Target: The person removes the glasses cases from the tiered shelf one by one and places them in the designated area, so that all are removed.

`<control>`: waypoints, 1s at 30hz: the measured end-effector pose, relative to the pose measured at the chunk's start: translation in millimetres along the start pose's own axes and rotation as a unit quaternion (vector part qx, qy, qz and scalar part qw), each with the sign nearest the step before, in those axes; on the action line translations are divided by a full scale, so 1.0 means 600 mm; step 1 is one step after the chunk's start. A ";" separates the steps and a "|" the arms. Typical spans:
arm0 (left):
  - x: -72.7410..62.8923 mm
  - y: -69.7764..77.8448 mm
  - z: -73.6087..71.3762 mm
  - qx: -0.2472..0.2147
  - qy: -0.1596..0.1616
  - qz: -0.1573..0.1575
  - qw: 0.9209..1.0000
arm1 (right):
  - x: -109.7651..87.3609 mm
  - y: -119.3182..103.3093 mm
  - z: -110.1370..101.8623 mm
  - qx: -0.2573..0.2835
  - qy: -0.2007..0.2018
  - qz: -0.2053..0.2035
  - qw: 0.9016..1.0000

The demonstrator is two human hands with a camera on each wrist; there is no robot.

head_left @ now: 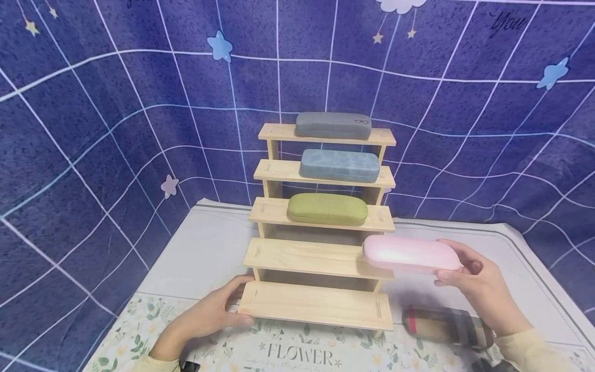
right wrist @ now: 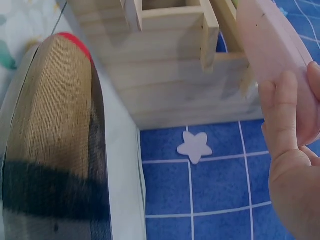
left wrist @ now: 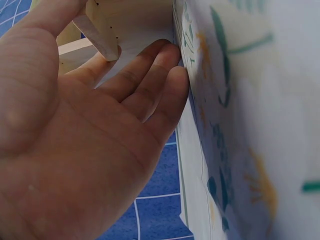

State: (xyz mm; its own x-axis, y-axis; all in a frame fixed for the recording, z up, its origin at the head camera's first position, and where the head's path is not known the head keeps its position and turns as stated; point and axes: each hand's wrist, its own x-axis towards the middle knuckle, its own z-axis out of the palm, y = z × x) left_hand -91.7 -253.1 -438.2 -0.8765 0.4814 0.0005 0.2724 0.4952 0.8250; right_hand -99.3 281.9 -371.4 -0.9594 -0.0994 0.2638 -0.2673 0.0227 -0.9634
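Note:
My right hand (head_left: 479,281) grips the right end of a pink glasses case (head_left: 411,253), thumb in front and fingers behind. The case's left end overlaps the right part of the second step from the bottom in the head view. At the lower left, my left hand (head_left: 211,310) holds the left end of the bottom step of a wooden tiered stand (head_left: 316,305), its thumb along the front. In the left wrist view, the stand's wood shows between thumb and index finger. Upper steps carry a green glasses case (head_left: 327,209), a blue one (head_left: 340,165) and a grey one (head_left: 333,125).
A plaid glasses case (head_left: 446,325) with a red stripe lies on the table, right of the stand and below my right hand. Under the stand's front is a floral cloth (head_left: 274,351); the white tabletop (head_left: 195,248) stretches behind. A blue gridded curtain (head_left: 139,129) hangs around the back.

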 end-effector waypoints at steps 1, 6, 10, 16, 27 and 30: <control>0.001 -0.001 0.000 0.001 0.001 -0.003 1.000 | -0.001 0.002 -0.004 0.013 -0.004 -0.007 1.000; 0.003 -0.006 0.001 0.009 0.008 -0.012 1.000 | -0.010 0.007 -0.025 0.032 -0.006 -0.006 0.999; 0.004 -0.006 0.001 0.008 0.007 -0.005 1.000 | -0.020 0.013 -0.042 0.009 0.001 0.011 1.000; 0.003 -0.002 0.000 0.003 0.004 0.001 1.000 | -0.034 0.019 -0.071 -0.079 0.023 0.040 0.996; 0.004 -0.003 0.001 0.004 0.005 -0.006 1.000 | -0.052 0.046 -0.133 -0.256 0.030 0.057 0.964; 0.004 -0.004 0.002 -0.001 0.004 -0.010 1.000 | -0.056 0.054 -0.141 -0.273 0.017 0.071 0.959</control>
State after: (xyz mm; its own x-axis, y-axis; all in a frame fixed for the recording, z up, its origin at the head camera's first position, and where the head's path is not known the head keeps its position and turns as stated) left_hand -94.0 -252.6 -440.8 -0.8851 0.4653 -0.0109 0.2546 0.5035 0.8256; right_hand -83.1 370.4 -407.5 -0.9895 -0.0243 0.1425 -0.1321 0.5521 -0.8233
